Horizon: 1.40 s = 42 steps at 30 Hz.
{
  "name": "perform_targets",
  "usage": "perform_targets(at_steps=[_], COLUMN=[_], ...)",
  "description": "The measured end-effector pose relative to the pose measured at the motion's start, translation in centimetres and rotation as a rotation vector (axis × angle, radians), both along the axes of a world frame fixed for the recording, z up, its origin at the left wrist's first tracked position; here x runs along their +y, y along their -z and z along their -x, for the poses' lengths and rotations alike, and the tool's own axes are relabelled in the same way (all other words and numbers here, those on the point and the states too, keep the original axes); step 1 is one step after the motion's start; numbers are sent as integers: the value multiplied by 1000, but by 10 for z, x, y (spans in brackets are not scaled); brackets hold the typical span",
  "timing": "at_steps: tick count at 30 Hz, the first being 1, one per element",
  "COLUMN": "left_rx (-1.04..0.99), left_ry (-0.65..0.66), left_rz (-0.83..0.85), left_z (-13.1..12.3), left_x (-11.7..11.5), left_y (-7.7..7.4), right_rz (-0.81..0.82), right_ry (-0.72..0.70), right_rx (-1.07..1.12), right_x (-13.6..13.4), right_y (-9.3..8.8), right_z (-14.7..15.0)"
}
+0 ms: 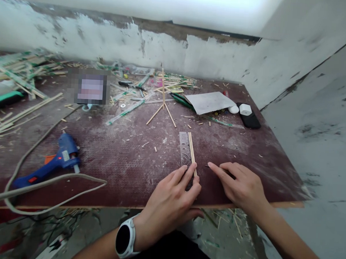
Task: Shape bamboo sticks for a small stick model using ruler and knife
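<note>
My left hand (175, 195) presses its fingertips on two thin wooden sticks (191, 146) lying side by side, and on the clear stencil ruler (184, 145) along their left edge. The lower ends of sticks and ruler are under my fingers. To the right, my right hand (242, 183) rests low over the table, its index finger reaching toward the sticks and the other fingers curled. A small dark tip (207, 166) shows at that index finger; the rest of what it belongs to is hidden. Farther back, a stick assembly (163, 102) with splayed legs stands on the table.
A blue glue gun (64, 154) lies at left, its grey cable (86, 177) looping across the front edge. Stick bundles (25, 71) cover the back left. A black pen (131, 85), white paper sheet (210, 102) and black phone (250, 120) lie farther back. A wall borders the right.
</note>
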<state>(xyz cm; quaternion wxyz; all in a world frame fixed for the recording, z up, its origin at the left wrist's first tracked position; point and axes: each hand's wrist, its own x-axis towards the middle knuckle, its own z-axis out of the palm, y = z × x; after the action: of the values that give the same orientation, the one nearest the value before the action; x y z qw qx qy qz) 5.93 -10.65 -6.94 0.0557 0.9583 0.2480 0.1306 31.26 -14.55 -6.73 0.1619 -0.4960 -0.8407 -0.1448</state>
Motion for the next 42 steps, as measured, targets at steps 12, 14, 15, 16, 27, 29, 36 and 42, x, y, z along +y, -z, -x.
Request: perform_targets(at_steps=[12,14,15,16,27,29,36,42], left_rx=[-142,-200,-230,-259,-355,-339,-200,-177], left_ry=[-7,-1,7,20,-239,-323,-475,-341], left_rz=[-105,-116,-122,-131,-202,-210,-257,-259], left_z=[22,30,35,39,75,75,68,70], left_x=[-19,-20,-19,-17,18,29,47,40], left_y=[14,14,13,11,-7,-6,4,5], right_rz=[-55,-63,-66,-67,220,286,719,856], right_ry=[109,120,128,139,236,266,336,232], right_rx=[100,113,117,122,338,326,367,261], right_x=[1,1,1,2,-2,-3,6,6], right_y=[6,7,7,7,-2,-4,-27,-42], right_z=[7,8,9,10,60,67,72,65])
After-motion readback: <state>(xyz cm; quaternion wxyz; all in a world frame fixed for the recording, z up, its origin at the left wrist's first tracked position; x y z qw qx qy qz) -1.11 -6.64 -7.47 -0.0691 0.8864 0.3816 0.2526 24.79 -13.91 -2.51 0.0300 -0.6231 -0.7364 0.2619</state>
